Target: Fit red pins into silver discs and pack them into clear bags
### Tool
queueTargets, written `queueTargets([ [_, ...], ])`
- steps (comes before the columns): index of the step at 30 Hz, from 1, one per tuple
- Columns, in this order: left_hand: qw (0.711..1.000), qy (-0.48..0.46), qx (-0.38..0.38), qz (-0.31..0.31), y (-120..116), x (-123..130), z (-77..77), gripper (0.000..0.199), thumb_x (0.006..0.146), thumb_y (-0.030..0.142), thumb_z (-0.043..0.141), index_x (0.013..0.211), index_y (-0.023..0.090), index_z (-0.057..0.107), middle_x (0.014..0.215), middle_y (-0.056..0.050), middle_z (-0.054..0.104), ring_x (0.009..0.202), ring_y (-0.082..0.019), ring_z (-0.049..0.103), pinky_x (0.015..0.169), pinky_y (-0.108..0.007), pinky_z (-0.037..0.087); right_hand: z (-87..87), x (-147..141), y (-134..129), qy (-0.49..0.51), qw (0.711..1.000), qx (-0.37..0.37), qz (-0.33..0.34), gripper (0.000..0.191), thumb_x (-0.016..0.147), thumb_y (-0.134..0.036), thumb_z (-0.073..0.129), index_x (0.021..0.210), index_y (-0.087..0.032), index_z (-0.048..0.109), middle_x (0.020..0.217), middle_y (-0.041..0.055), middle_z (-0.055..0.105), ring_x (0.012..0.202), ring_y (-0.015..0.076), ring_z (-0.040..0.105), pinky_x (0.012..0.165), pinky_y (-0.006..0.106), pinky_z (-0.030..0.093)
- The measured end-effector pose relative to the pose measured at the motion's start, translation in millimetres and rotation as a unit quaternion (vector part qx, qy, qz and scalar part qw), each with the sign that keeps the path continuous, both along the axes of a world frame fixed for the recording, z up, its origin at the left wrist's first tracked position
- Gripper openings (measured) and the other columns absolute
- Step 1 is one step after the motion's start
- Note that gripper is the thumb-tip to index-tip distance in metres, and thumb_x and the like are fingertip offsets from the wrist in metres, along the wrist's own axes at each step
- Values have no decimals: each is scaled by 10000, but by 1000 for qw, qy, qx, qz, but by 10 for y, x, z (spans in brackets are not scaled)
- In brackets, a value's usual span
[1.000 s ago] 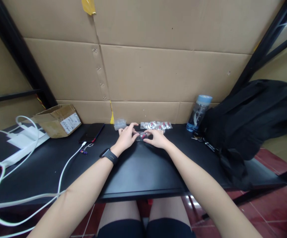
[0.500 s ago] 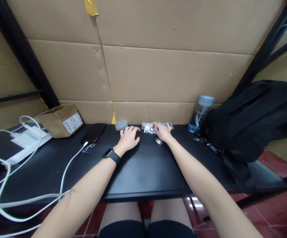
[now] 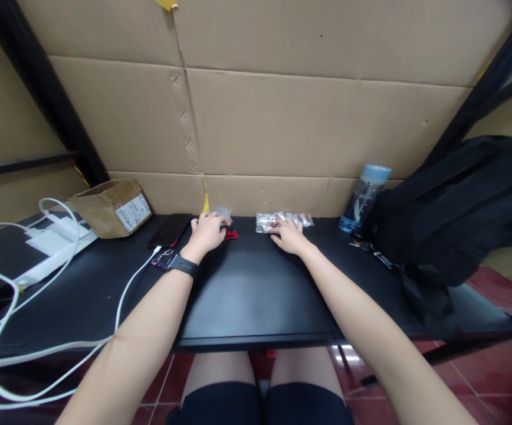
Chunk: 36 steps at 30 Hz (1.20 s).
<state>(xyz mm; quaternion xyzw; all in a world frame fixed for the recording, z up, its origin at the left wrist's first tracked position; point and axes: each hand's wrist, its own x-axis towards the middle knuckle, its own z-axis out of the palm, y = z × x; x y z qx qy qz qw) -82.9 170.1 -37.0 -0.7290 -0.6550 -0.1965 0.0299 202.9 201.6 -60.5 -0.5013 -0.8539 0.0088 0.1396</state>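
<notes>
My left hand [image 3: 209, 231], palm down with a dark watch [image 3: 183, 265] on its wrist, is at the near side of a small clear plastic bag [image 3: 223, 212]. Its fingers are apart and partly hide the bag. Just right of its thumb lies a small red part [image 3: 232, 235], whose kind is too small to make out. My right hand [image 3: 289, 237] rests with spread fingers on the near edge of clear plastic packets [image 3: 263, 222] with small red pieces inside. The hand covers the middle of these packets.
On the black table [image 3: 256, 295], a phone [image 3: 170, 229], white cables [image 3: 125, 295] and an opened cardboard box [image 3: 110, 211] are at the left. A blue-lidded bottle [image 3: 364, 198], keys [image 3: 361, 243] and a black backpack [image 3: 450, 212] are at the right. Cardboard [image 3: 273, 130] walls the back.
My left hand has moved left, and the red part now shows beside it. The shiny round thing under my right hand is out of sight. My right hand stays at the packets.
</notes>
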Motion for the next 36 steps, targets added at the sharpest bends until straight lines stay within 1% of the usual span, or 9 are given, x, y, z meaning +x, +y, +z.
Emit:
queueTargets([
  [2, 999, 23, -23, -8, 28, -62, -31, 242, 871, 295, 576, 1051, 313, 737, 1247, -86, 665, 1253, -382, 471, 989, -554, 363, 46, 81, -21, 16, 1000, -1, 12, 314, 959, -303, 619, 1255, -284, 722, 1388, 128, 604, 1300, 340, 502, 1056, 577, 367],
  [5, 998, 40, -43, -24, 66, -93, -78, 272, 863, 363, 607, 1095, 321, 741, 1253, -92, 671, 1246, -390, 490, 1002, -560, 374, 122, 261, -53, 50, 998, -21, 42, 358, 878, -287, 723, 1229, -220, 731, 1279, 130, 680, 1191, 290, 610, 1020, 428, 452],
  [7, 997, 43, -48, -35, 79, -76, -105, 337, 878, 415, 599, 1181, 331, 720, 1323, -87, 657, 1270, -393, 491, 1017, -556, 379, 155, 372, -69, 65, 994, -69, 57, 409, 808, -294, 795, 1200, -189, 741, 1174, 117, 726, 1055, 255, 673, 933, 347, 501],
  [11, 994, 46, -70, -63, 84, -15, -159, 467, 928, 439, 532, 1373, 335, 628, 1476, -77, 587, 1347, -384, 474, 1045, -542, 373, 162, 467, -70, 86, 984, -148, 58, 470, 737, -279, 851, 1181, -165, 744, 1045, 81, 743, 879, 200, 690, 815, 283, 515],
  [14, 992, 58, -72, -87, 86, -3, -186, 426, 935, 392, 521, 1333, 341, 663, 1446, -65, 621, 1341, -362, 493, 1028, -528, 371, 153, 453, -64, 96, 982, -155, 52, 429, 733, -249, 844, 1143, -158, 756, 990, 66, 733, 834, 180, 679, 772, 265, 507],
  [20, 991, 82, -45, -94, 65, -35, -125, 269, 901, 343, 583, 1080, 324, 783, 1206, -75, 754, 1191, -357, 599, 933, -473, 360, 183, 429, -96, 92, 982, -159, 35, 456, 697, -239, 860, 1132, -150, 754, 931, 56, 729, 793, 178, 671, 750, 273, 508],
  [24, 992, 49, -65, -100, 40, -30, -79, 206, 851, 342, 654, 1013, 329, 780, 1090, -46, 788, 1065, -317, 666, 916, -439, 328, 198, 421, -111, 90, 983, -155, 43, 443, 667, -237, 873, 1089, -156, 764, 867, 39, 725, 778, 182, 670, 734, 276, 506],
  [27, 993, 8, -72, -97, 40, -44, -71, 235, 790, 325, 723, 1024, 322, 750, 994, -18, 800, 1003, -282, 686, 922, -424, 304, 196, 417, -107, 102, 981, -154, 60, 430, 658, -241, 871, 1066, -157, 762, 840, 28, 715, 762, 177, 664, 722, 275, 503],
  [36, 991, -35, -91, -90, 18, -58, -9, 145, 730, 267, 769, 871, 289, 743, 921, 15, 797, 975, -265, 701, 938, -418, 278, 207, 421, -110, 175, 969, -157, 82, 366, 672, -279, 843, 1010, -168, 755, 849, 22, 704, 755, 162, 639, 728, 281, 513],
])
